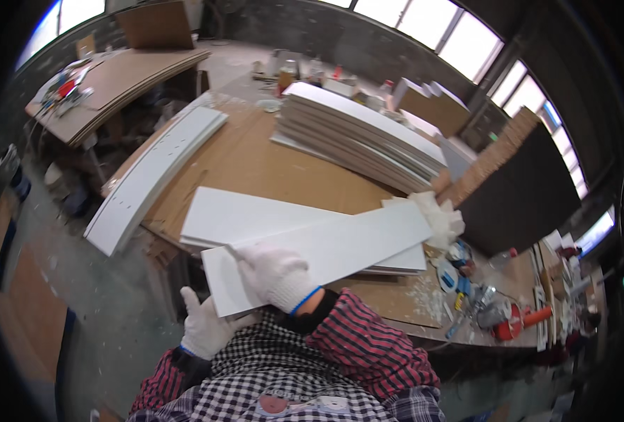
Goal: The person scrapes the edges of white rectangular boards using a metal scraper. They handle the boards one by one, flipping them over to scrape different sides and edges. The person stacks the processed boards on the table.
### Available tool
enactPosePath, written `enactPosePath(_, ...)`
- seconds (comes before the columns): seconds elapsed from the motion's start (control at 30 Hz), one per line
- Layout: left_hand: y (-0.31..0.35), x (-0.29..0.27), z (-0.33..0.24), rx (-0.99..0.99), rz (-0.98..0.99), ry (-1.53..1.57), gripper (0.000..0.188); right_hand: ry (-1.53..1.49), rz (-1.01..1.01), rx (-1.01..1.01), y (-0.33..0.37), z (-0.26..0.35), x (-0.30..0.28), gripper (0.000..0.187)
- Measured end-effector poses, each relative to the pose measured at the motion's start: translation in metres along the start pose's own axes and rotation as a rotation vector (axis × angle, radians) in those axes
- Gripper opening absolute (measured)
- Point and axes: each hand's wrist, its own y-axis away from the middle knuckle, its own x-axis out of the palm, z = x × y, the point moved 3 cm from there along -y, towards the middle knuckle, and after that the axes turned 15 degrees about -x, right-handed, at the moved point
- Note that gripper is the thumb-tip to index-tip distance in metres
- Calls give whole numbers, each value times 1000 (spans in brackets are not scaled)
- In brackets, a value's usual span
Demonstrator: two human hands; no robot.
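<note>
One white board (354, 243) runs lengthwise away-right; right hand (277, 276) atop near end, fingers half-curled; left hand (208, 329) at edge, thumb spread; grips unclear.

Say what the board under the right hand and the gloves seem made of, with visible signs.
White board: perhaps laminated wood panel, smooth finish; flat, evenly white face, core unclear.
Gloves: probably knitted fabric, matte; soft, textured-looking surface, blue cuff edging.
</note>
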Motion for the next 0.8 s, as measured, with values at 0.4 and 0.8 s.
enactPosePath(0.4,49,-31,-48,15,-238,-105,56,234,-182,667,142,-160,-97,31)
enactPosePath(0.8,70,-61,-57,195,-351,-55,48,160,-512,693,240,-176,-131,31)
